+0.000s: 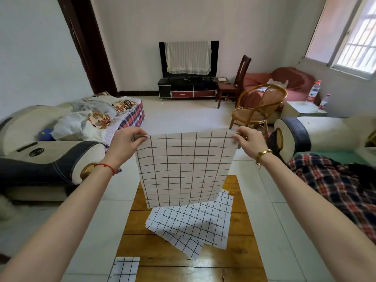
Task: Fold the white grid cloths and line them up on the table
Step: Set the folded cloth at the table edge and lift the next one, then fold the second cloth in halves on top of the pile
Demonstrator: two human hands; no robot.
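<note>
- We see a white grid cloth held up in the air. It is thin and soft, with dark lines that make little squares.
- The left hand pinches the top left corner of the cloth with closed fingers.
- The right hand pinches the top right corner the same way.
- The cloth hangs flat and straight down between the two hands. Its bottom edge is above the far end of the wooden desk.
- The desk is long, brown and shiny, with lines between its planks.
- A loose pile of grid cloths lies on the desk, just under the hanging cloth. They lie crooked, one on top of another.
- One folded grid cloth lies flat at the near left edge of the desk.
- The near right part of the desk is bare wood.
- Pale floor tiles show on both sides of the desk.
</note>
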